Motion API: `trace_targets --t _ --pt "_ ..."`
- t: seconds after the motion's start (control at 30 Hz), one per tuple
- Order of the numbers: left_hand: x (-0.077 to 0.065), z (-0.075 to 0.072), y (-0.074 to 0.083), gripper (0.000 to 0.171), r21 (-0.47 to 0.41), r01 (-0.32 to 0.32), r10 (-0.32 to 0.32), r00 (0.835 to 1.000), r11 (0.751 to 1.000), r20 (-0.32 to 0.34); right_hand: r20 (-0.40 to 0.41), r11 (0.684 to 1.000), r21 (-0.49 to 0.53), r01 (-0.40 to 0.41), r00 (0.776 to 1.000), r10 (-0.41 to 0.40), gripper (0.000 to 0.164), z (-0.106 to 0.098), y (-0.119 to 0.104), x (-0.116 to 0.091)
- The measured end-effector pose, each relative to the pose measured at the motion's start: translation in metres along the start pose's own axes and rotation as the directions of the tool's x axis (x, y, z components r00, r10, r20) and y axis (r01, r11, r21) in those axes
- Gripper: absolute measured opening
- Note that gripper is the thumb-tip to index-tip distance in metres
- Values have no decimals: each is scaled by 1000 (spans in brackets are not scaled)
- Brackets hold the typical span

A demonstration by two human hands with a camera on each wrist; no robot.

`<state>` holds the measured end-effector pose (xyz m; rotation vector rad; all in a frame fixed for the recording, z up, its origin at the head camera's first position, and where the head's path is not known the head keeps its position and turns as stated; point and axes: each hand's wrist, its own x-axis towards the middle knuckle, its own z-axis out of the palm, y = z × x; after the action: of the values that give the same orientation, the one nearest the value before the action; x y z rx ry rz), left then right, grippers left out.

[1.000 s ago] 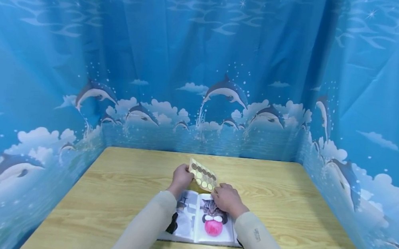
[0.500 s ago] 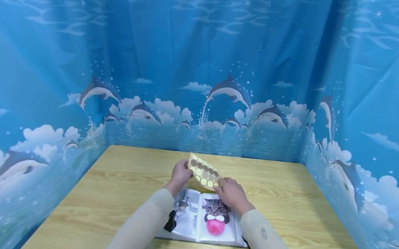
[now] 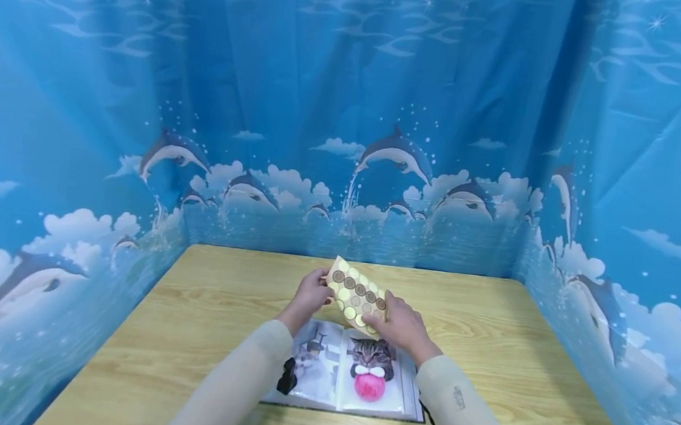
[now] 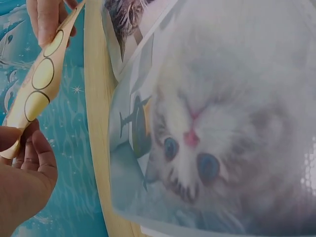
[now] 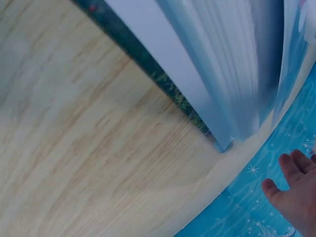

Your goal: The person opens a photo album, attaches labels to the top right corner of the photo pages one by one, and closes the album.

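A cream sheet of round stickers [image 3: 357,299], some yellow and one row brown, is held tilted above the far edge of an open photo album [image 3: 328,404]. My left hand [image 3: 310,293] pinches the sheet's left end between thumb and fingers; the left wrist view shows the sheet [image 4: 42,74] bending between both hands. On its right end my right hand [image 3: 402,324] grips, thumb on the front face and fingers behind. In the right wrist view only part of the right hand [image 5: 296,192] shows, and the sheet is out of frame.
The album lies on a wood-grain table [image 3: 211,337], showing a pale cat picture [image 4: 197,138] and a tabby with a pink ball [image 3: 369,386]. Its layered plastic pages [image 5: 232,74] stand up in thickness. A blue dolphin-print curtain [image 3: 299,133] surrounds the table.
The sheet has turned to face the head camera more. My right hand has shifted right and slightly up, its thumb now over the sheet's front. My left hand has barely moved.
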<state>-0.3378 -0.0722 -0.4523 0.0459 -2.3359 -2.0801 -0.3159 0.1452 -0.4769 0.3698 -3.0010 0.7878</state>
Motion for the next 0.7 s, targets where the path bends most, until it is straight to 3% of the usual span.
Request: trace_targets --t 0.23,0.43,0.7 --pt "-5 -4 1 56 -53 33 -31 999 998 26 29 1000 27 6 1000 -7 116 2 -2 2" --pt "-9 -3 -1 52 -75 41 -40 999 996 21 38 994 89 64 997 -68 102 6 -8 1" --pt "-14 2 -6 40 -95 87 -84 996 992 43 8 994 92 65 998 -66 79 13 -14 -1"
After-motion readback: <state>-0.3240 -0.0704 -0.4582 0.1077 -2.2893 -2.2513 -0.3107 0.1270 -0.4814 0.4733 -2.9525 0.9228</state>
